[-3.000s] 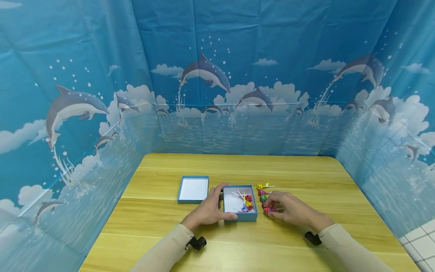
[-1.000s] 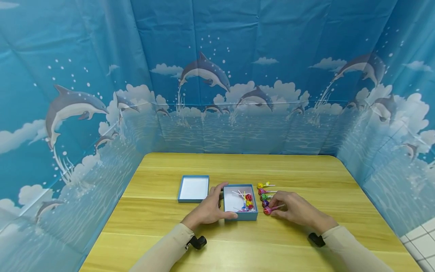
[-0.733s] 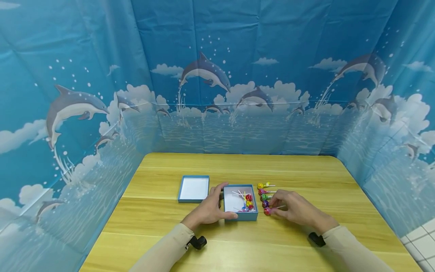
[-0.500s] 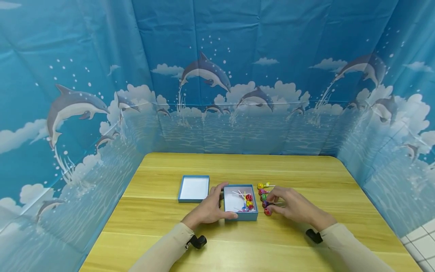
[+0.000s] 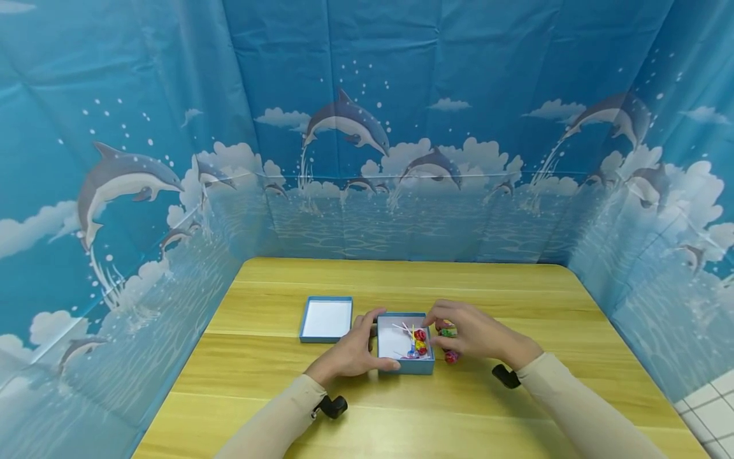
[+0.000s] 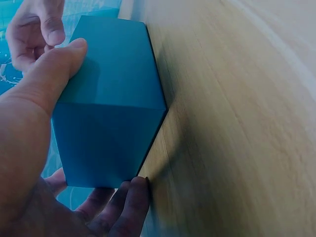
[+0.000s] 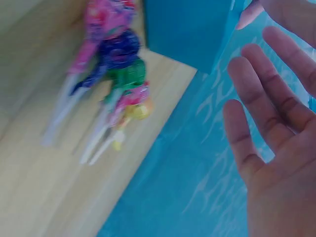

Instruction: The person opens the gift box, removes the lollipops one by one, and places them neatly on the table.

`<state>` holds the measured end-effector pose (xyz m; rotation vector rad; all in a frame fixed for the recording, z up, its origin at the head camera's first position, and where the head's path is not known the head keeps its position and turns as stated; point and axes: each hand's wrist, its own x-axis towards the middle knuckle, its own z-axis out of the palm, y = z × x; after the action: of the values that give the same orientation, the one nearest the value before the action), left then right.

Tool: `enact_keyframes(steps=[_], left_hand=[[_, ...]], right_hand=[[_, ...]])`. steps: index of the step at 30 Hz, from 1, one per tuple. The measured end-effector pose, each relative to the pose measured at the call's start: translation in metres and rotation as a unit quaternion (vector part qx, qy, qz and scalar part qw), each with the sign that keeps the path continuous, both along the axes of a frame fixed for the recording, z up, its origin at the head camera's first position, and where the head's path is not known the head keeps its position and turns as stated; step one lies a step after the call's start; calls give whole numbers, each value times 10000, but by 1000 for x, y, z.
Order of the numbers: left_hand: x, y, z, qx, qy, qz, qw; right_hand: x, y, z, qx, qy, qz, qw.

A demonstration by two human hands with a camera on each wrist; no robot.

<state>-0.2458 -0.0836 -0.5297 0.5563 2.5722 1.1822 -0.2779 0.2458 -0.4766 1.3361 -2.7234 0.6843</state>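
My left hand grips a blue square box, thumb on its near wall and fingers at the far left side. In the left wrist view the box stands between thumb and fingers. Inside lie several wrapped lollipops, towards the right wall. My right hand is over the box's right edge; the right wrist view shows its fingers spread with nothing held. Below it is a row of lollipops: pink, purple, green, another pink, and yellow. The hand partly hides that row in the head view.
A shallow blue lid with a white inside lies left of the box. Both rest on a wooden table. A blue dolphin-print curtain surrounds the table's back and sides.
My right hand has left the nearest pink and purple lollipops, which it was touching in the row, and moved left and away to the box's right edge. The left hand stays on the box.
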Motion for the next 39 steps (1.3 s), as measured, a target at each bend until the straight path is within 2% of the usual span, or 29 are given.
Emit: enact_keyframes(steps=[7, 17, 22, 28, 34, 39], left_hand=[[-2, -2, -2, -45, 49, -112, 9999], [-2, -2, -4, 11, -12, -75, 10000], [-3, -2, -4, 56, -7, -75, 10000], [-2, -2, -4, 105, 64, -135, 9998], [-3, -2, -4, 123, 71, -118, 9998], [-3, -3, -3, 101, 98, -104, 9998]], right_hand=[[-8, -23, 15, 455, -407, 664, 9959], [-20, -56, 28, 1311, -1057, 1052, 9801], [-27, -73, 27, 1848, -1479, 1084, 9655], [-33, -87, 22, 2425, -1661, 1076, 9498], [-34, -96, 19, 2744, -1657, 1095, 9409], [-40, -102, 12, 2820, -1557, 1203, 9390]])
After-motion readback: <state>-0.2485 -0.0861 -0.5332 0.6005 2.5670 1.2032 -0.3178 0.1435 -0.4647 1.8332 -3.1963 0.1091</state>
